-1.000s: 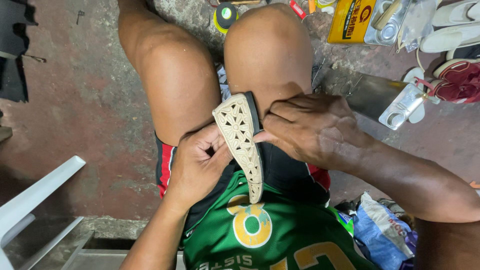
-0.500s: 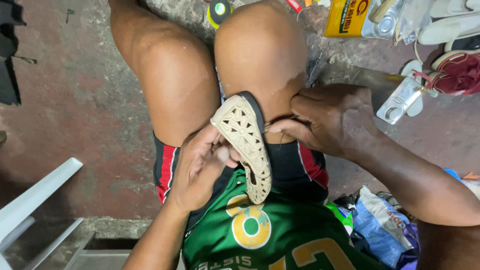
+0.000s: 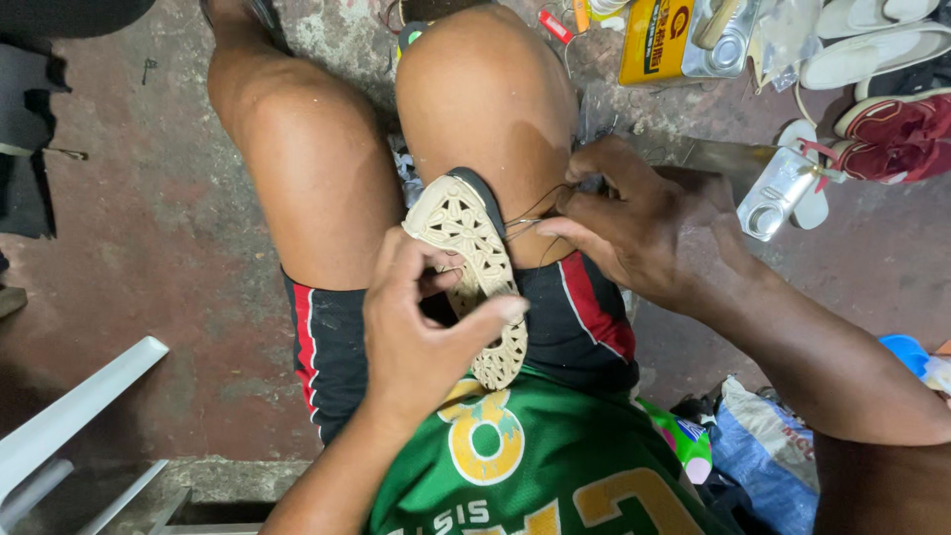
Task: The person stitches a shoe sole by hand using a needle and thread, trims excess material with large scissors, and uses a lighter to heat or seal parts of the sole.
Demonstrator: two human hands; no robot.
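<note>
Left hand (image 3: 421, 332): closed around the shoe sole (image 3: 474, 272), thumb over the patterned face near its lower half, fingers curled behind and partly hidden; grip narrow and firm.

Right hand (image 3: 634, 223): fingertips pinched together at the sole's right edge near the toe end, on a thin dark thread (image 3: 535, 213) that runs from the sole to the fingers. Whether a needle sits in the pinch cannot be told.

Shoe sole: cream-coloured, with a cut-out lattice tread and a dark rim at the top. Long axis runs roughly up and down in the view, leaning slightly. The wide rounded end points away from the person toward the knees; the narrower end points down at the green jersey (image 3: 535, 466). It lies between the thighs, resting against the right knee (image 3: 485, 99), its lower half inside the left hand, the right hand just beside its upper right edge.

Surroundings: black shorts with red and white stripe (image 3: 584, 317); yellow tin can (image 3: 656, 40) and open metal tin (image 3: 778, 193) on the concrete floor (image 3: 149, 198); white and red shoes (image 3: 882, 79) at upper right; white plastic chair (image 3: 69, 426) at lower left.
</note>
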